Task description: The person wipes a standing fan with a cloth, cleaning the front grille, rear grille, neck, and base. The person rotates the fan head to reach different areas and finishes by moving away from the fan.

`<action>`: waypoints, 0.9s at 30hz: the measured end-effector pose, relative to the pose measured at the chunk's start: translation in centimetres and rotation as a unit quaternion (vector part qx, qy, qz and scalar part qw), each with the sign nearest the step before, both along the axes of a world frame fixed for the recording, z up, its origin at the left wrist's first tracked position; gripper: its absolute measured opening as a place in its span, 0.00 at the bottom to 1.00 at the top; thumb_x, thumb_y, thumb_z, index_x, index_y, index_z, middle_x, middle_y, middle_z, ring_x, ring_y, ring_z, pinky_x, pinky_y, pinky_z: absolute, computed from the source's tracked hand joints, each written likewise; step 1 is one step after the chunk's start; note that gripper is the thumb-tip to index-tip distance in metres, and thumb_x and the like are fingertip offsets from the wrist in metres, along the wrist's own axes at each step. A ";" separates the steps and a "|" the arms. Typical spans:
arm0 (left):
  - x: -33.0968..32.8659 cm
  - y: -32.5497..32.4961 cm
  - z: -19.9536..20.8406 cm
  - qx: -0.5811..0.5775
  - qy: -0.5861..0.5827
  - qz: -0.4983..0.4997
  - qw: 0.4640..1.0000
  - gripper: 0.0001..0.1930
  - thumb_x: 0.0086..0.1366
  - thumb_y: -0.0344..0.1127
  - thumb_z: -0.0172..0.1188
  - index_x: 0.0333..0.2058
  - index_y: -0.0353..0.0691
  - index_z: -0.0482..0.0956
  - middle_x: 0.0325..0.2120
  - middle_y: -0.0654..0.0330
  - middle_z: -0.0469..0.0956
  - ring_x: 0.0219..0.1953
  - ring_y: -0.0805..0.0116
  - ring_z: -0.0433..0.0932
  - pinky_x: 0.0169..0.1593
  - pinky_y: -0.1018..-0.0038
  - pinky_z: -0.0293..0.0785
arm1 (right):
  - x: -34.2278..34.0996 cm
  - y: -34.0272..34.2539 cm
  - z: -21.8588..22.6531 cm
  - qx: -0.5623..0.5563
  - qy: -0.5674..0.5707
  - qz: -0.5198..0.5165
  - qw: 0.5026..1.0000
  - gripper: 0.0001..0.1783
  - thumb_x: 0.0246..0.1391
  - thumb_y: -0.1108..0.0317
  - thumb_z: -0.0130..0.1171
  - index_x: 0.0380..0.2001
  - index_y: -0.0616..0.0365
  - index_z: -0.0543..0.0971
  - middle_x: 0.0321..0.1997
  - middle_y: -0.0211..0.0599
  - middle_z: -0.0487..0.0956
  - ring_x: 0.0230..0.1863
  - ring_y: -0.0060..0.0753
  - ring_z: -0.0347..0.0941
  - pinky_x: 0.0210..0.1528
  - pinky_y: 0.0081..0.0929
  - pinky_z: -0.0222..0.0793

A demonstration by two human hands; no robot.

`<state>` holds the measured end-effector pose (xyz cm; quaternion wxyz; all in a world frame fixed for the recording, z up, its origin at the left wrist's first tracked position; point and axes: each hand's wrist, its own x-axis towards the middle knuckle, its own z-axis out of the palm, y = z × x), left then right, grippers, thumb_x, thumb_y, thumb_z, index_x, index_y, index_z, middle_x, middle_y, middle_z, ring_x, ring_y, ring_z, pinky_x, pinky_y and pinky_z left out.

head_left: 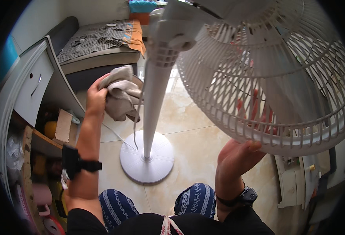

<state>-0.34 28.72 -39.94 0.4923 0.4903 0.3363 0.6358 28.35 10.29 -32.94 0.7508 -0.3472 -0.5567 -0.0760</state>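
A white pedestal fan stands close in front of me, its pole (155, 94) rising from a round base (147, 168) on the floor. The fan's cage (294, 135) fills the upper right, with pale blades behind the bars. My right hand (241, 154) grips the lower rim of this cage, thumb on the near side and fingers seen through the bars. On the left of the pole, my left hand (97, 96) is closed on a crumpled grey-beige cloth (119, 92). The cloth hangs beside the pole and the white power cord (136, 129).
To the left stands a white cabinet (31, 88) with a drawer and open shelves, holding a pink mug (42, 195) and other items. A couch (98, 58) with a checked cover is at the back left. White furniture (292, 182) stands at the lower right.
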 end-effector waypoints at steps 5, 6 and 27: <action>-3.4 -6.5 -3.3 -0.044 -0.184 0.112 0.976 0.23 0.59 0.22 0.38 0.52 0.30 0.70 0.48 0.49 0.75 0.49 0.60 0.76 0.55 0.64 0.73 | 0.3 0.2 -0.4 0.001 0.032 0.027 0.999 0.47 0.59 0.44 0.50 0.68 0.51 0.39 0.71 0.50 0.47 0.69 0.56 0.49 0.66 0.62 0.52; -3.9 -7.5 -3.5 -0.040 -0.216 0.067 0.973 0.22 0.60 0.23 0.38 0.52 0.30 0.70 0.48 0.49 0.75 0.49 0.59 0.76 0.55 0.64 0.73 | 0.3 0.0 -0.3 -0.006 0.028 0.022 0.999 0.46 0.59 0.44 0.50 0.68 0.51 0.39 0.71 0.49 0.46 0.70 0.55 0.48 0.66 0.62 0.51; 7.5 -17.5 -3.6 -0.161 0.153 -0.352 0.909 0.22 0.61 0.34 0.60 0.53 0.37 0.68 0.48 0.58 0.72 0.50 0.67 0.71 0.52 0.75 0.70 | -5.2 -6.2 -18.6 -0.416 0.270 0.425 0.757 0.36 0.51 0.79 0.55 0.64 0.52 0.59 0.62 0.34 0.64 0.64 0.31 0.58 0.65 0.29 0.55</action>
